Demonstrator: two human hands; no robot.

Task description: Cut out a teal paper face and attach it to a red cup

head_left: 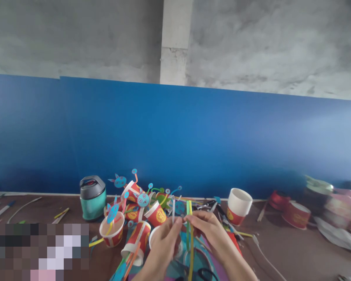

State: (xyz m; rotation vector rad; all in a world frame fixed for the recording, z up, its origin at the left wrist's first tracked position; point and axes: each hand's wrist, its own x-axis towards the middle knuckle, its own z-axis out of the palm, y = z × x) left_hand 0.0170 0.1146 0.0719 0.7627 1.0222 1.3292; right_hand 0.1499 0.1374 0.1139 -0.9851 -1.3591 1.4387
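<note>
My left hand [163, 239] is closed, thumb and fingers pinching a pale straw [173, 209] that sticks up above them. Close on its right, my right hand [209, 229] is closed on a yellow straw [191, 249] and a green straw [187, 236], both upright. The fingertips of the two hands nearly meet; what lies between them is too small to make out. Left of my hands is a pile of red-and-white paper cups [137, 236], some with straws and blue paper animal faces [143, 199] attached. Black scissor handles [206, 274] show below my hands.
A teal lidded jar [93, 203] stands left of the cups. To the right are a stack of white paper cups [239, 205], a red tub [296, 214], a white cable [266, 255] and pink packages [343, 208]. A blue partition [193, 140] closes off the back.
</note>
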